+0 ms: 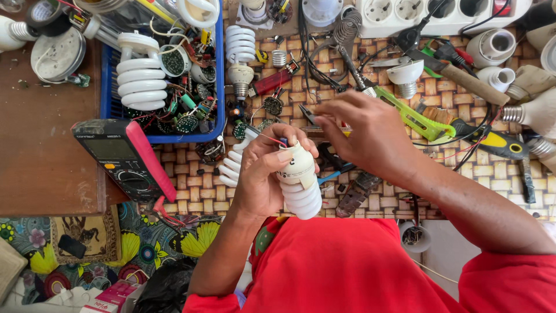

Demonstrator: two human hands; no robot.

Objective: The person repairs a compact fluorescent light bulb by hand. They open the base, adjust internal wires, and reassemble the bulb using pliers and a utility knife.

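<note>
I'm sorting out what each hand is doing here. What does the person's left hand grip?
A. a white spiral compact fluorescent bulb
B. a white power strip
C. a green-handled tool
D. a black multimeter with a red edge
A: the left hand is wrapped around the white spiral compact fluorescent bulb, its coil pointing toward the person, while the right hand works at its base end.

Four white spiral lamps show: one in the left hand (263,174), one in the blue tray (141,72), one on the woven mat (240,55), one behind the hand (234,165). One multimeter (124,159), one white power strip (440,14), two hands.
</note>
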